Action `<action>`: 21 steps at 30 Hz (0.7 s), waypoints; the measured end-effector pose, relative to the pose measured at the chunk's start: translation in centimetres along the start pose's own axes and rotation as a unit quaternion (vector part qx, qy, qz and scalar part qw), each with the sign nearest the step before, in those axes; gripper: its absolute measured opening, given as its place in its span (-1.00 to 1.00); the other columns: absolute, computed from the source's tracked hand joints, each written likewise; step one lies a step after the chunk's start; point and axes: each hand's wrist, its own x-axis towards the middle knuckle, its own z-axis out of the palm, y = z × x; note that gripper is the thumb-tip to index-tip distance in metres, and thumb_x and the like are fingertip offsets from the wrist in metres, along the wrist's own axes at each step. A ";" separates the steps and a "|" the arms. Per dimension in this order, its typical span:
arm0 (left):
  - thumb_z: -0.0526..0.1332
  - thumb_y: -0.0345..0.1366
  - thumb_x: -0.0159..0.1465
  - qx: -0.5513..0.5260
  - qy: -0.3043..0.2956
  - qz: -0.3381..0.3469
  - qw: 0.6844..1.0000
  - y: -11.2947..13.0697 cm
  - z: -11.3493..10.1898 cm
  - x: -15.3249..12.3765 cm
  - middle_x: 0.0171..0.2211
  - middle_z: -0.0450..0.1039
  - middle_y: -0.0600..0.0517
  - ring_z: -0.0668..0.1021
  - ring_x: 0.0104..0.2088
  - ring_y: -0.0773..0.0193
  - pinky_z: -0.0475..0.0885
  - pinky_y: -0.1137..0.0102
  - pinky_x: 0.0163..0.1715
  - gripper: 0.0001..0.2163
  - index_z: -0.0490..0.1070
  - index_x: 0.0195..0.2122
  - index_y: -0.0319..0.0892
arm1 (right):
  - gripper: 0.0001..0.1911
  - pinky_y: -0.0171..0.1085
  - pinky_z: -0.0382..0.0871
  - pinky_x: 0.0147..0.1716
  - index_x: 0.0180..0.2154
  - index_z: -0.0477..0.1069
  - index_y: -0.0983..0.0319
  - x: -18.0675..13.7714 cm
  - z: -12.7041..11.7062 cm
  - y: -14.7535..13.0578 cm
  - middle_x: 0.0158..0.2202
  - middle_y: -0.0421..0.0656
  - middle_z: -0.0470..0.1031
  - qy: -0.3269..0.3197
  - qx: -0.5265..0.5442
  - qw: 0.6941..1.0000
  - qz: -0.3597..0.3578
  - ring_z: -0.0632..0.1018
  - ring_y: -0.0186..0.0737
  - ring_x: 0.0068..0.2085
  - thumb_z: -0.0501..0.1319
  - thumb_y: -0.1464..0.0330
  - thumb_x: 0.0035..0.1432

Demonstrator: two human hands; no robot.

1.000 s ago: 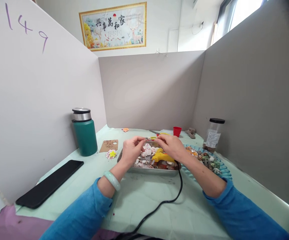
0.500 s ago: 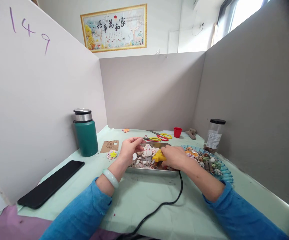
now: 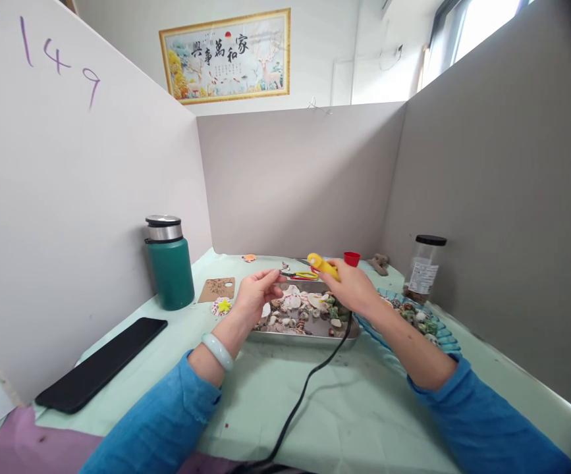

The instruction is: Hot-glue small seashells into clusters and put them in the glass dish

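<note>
My right hand (image 3: 353, 288) grips a yellow glue gun (image 3: 321, 264) and holds it raised over the far side of a metal tray (image 3: 305, 336) filled with seashells. Its black cord (image 3: 309, 388) trails down across the table toward me. My left hand (image 3: 255, 296) hovers over the tray's left end with its fingers pinched together on something small that I cannot make out. A pale green bangle (image 3: 217, 351) sits on my left wrist.
A green flask (image 3: 169, 262), a brown card (image 3: 217, 289), a small shell ornament (image 3: 222, 305) and a black phone (image 3: 101, 363) lie left of the tray. Scissors (image 3: 299, 274) and a red cup (image 3: 351, 259) sit behind it. A blue plate (image 3: 438, 336) of shells and a jar (image 3: 426, 266) stand on the right.
My right hand took the glue gun from the tray and lifted it up toward the far side. The left hand stayed over the tray's left end, still pinched.
</note>
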 end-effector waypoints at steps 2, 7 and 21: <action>0.36 -0.20 0.00 -0.016 -0.006 -0.005 1.000 0.0 -0.1 0.0 -0.39 0.48 -0.01 0.40 -0.61 0.49 0.40 0.47 -0.49 -0.72 0.46 -0.34 -0.28 | -0.59 -0.29 0.26 -0.41 -0.08 0.33 0.20 0.1 -0.4 -0.2 -0.36 -0.15 0.49 0.053 0.152 0.987 0.020 0.48 -0.22 -0.40 0.13 0.12 0.09; 0.36 -0.21 0.01 -0.050 -0.034 -0.016 0.998 0.0 -0.1 0.1 -0.40 0.48 0.00 0.39 -0.60 0.50 0.37 0.49 -0.50 -0.73 0.47 -0.30 -0.25 | -0.66 -0.33 0.19 -0.61 -0.27 0.32 0.23 -0.2 -0.2 -0.7 -0.69 -0.36 0.18 0.005 0.443 0.896 0.024 0.23 -0.39 -0.66 0.20 0.12 0.01; 0.28 -0.16 0.05 0.214 -0.025 0.095 0.972 -0.3 1.3 -0.7 -0.46 0.53 -0.01 0.47 -0.61 0.38 0.32 0.48 -0.57 -0.77 0.44 -0.42 -0.25 | -0.71 -0.31 0.32 -0.43 -0.27 0.28 0.20 -1.2 1.5 -2.1 -0.44 -0.25 0.42 0.086 0.429 0.898 -0.035 0.41 -0.33 -0.49 0.23 0.22 -0.04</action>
